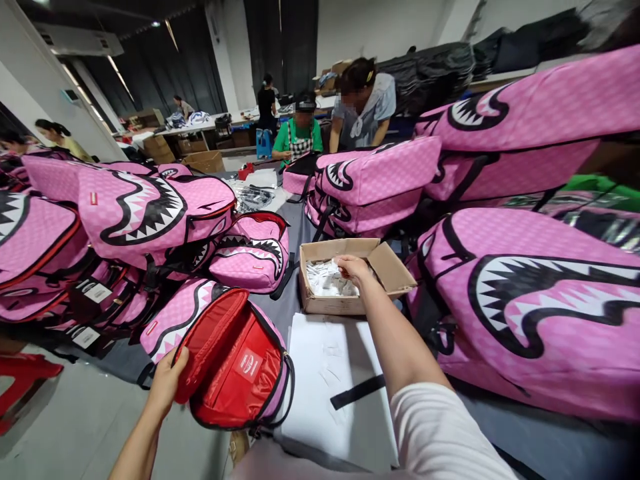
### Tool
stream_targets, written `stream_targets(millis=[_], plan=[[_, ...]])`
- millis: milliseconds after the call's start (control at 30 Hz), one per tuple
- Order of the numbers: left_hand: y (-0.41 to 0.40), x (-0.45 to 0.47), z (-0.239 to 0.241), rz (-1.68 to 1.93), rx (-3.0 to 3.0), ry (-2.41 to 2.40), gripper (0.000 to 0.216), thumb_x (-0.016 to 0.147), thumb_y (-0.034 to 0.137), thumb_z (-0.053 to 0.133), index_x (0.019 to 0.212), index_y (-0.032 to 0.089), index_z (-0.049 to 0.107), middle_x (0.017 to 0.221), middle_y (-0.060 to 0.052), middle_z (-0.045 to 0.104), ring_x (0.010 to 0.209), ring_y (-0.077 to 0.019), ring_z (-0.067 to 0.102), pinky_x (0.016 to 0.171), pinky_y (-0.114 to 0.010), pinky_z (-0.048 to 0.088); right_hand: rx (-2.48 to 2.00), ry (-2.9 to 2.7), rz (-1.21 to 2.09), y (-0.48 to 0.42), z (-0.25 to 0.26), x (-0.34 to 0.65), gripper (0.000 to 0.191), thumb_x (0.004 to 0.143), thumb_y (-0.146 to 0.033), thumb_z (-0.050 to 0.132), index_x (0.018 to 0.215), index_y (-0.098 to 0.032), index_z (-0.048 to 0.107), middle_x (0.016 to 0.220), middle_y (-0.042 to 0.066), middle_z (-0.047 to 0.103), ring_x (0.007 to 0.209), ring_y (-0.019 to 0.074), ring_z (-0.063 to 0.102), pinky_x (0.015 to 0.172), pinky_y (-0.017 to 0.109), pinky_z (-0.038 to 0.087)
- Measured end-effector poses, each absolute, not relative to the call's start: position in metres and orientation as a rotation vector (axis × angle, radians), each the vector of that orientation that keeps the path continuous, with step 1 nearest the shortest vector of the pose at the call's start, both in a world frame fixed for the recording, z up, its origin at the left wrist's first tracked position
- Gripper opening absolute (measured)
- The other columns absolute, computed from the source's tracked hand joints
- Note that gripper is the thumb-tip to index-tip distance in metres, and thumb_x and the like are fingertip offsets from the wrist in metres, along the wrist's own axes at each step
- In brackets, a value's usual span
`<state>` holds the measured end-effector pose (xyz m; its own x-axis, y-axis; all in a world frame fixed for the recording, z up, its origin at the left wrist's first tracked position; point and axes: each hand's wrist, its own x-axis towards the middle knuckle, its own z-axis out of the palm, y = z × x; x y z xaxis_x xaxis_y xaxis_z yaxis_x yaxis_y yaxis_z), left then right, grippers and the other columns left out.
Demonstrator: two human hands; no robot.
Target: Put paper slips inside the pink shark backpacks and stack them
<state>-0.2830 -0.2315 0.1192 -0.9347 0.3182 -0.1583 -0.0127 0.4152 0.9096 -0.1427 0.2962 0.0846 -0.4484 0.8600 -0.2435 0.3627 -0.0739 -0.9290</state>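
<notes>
My left hand [167,380] grips the edge of the front flap of an unzipped pink backpack [235,373], holding it open. Its shiny red lining shows, with a pale printed label [249,363] inside. My right hand [354,268] reaches over an open cardboard box [333,305], its fingers pinched at the small white packets [325,279] heaped inside. What looks like one packet is at the fingertips, partly hidden by them. Below the box lies a stack of white sheets [320,373] with a black strap [357,392] across its right side.
Pink shark-mouth backpacks are piled to the left [150,207] and right [545,300]. Another small pink backpack [253,257] lies just left of the box. Across the table are a person in green [300,137] and a person leaning over [367,110]. A red stool [25,383] stands at lower left.
</notes>
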Motion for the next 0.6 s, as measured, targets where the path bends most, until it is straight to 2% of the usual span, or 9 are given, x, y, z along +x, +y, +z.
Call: stream_targets(millis=[167, 267, 333, 467, 533, 600], plan=[[-0.222, -0.283, 0.144, 1.384, 0.496, 2.392, 0.062, 0.067, 0.074, 0.067, 0.089, 0.016, 0.074, 0.080, -0.007, 0.074, 0.085, -0.0275, 0.068, 0.078, -0.034, 0.055, -1.114, -1.491, 1.622, 0.261, 0.107, -0.124, 0.029, 0.073, -0.039, 0.073, 0.089, -0.019, 0.060, 0.060, -0.007, 0.052, 0.052, 0.0074, 0.051, 0.051, 0.018, 0.044], [-0.208, -0.278, 0.164, 1.106, 0.799, 2.251, 0.048, 0.075, 0.061, 0.068, 0.096, 0.018, 0.076, 0.089, -0.007, 0.076, 0.090, -0.0291, 0.068, 0.084, -0.035, 0.053, -0.867, -1.409, 1.694, 0.196, 0.103, -0.124, 0.036, 0.069, -0.041, 0.075, 0.096, -0.020, 0.063, 0.063, -0.005, 0.058, 0.055, 0.0083, 0.055, 0.051, 0.017, 0.044], [-0.198, -0.280, 0.172, 1.003, 0.893, 2.269, 0.045, 0.080, 0.058, 0.062, 0.095, 0.018, 0.075, 0.088, -0.007, 0.075, 0.085, -0.0283, 0.067, 0.080, -0.034, 0.051, -0.824, -1.457, 1.849, 0.135, 0.089, -0.129, 0.036, 0.067, -0.040, 0.076, 0.094, -0.019, 0.065, 0.059, -0.005, 0.058, 0.052, 0.0094, 0.054, 0.048, 0.018, 0.042], [-0.193, -0.303, 0.171, 1.170, 0.852, 2.450, 0.052, 0.084, 0.063, 0.049, 0.078, 0.015, 0.069, 0.072, -0.005, 0.068, 0.070, -0.0231, 0.060, 0.069, -0.031, 0.046, -0.964, -1.502, 2.235, 0.016, 0.052, -0.162, 0.028, 0.062, -0.033, 0.080, 0.078, -0.017, 0.064, 0.050, -0.005, 0.056, 0.043, 0.0088, 0.048, 0.041, 0.018, 0.033], [-0.198, -0.316, 0.165, 1.328, 0.784, 2.349, 0.056, 0.081, 0.067, 0.050, 0.079, 0.014, 0.068, 0.073, -0.005, 0.068, 0.071, -0.0225, 0.060, 0.068, -0.031, 0.047, -1.025, -1.379, 2.236, -0.024, 0.040, -0.191, 0.025, 0.068, -0.033, 0.079, 0.075, -0.017, 0.061, 0.048, -0.007, 0.053, 0.041, 0.0071, 0.045, 0.040, 0.017, 0.032], [-0.204, -0.326, 0.160, 1.460, 0.715, 2.197, 0.062, 0.078, 0.071, 0.053, 0.086, 0.012, 0.070, 0.077, -0.007, 0.070, 0.074, -0.0234, 0.062, 0.070, -0.032, 0.049, -1.042, -1.280, 2.182, -0.051, 0.037, -0.223, 0.024, 0.081, -0.037, 0.074, 0.078, -0.017, 0.060, 0.052, -0.008, 0.052, 0.043, 0.0063, 0.046, 0.042, 0.017, 0.035]])
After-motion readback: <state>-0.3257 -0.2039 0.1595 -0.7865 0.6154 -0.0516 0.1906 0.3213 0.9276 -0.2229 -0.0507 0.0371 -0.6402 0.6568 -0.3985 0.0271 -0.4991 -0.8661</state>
